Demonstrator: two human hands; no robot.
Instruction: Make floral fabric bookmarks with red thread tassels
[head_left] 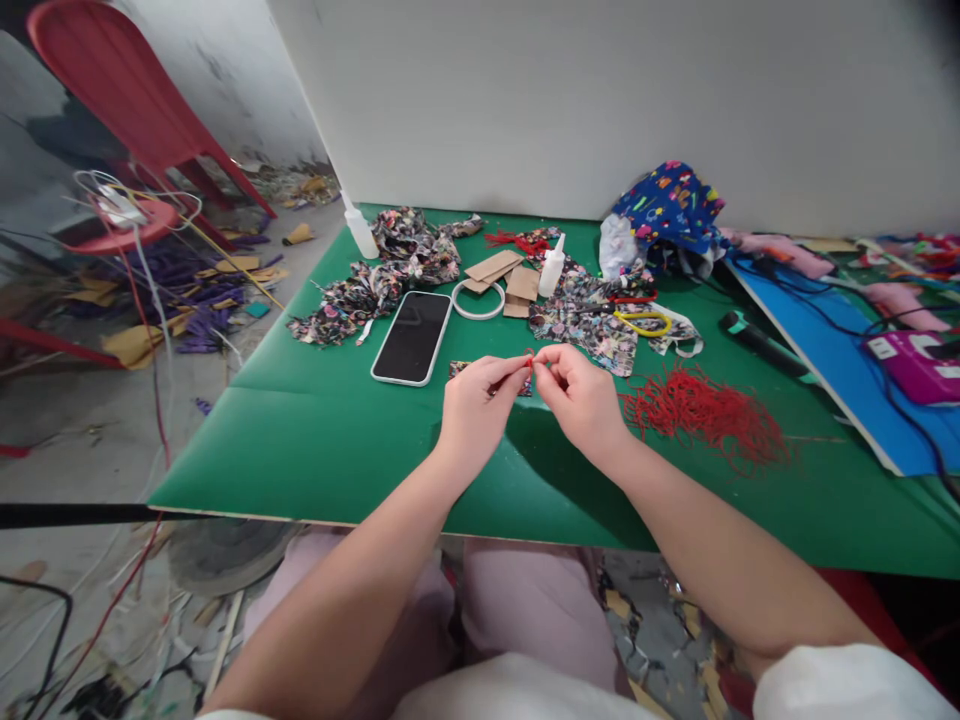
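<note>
Red cord [701, 415] lies in a loose tangle on the green table [300, 440], just right of the right hand [585, 400], and a small red piece [530, 366] — apparently of the same cord — shows at the fingertips. Largest is the table, with floral fabric [405, 265] bunched toward its back edge and a phone [412, 338] lying flat, left of the left hand [480, 400].

Next in size comes the tangle. It should be very light and limp, hard to damage but quick to snag on itself, so a strand is best taken by a loose end at the fringe and drawn out slowly. It looks bright red, made of many thin, crinkled strands, dense in the middle and straggling out to the right.

Smaller are the 2 hands: the left hand pinches the red piece with its thumb and fingers, and the right hand meets it from the other side, thumb and index finger pinching too. Smallest is the red piece, likely soft and nearly weightless, so a fingertip pinch near its ends suits it; its shape is too covered to tell.
</note>
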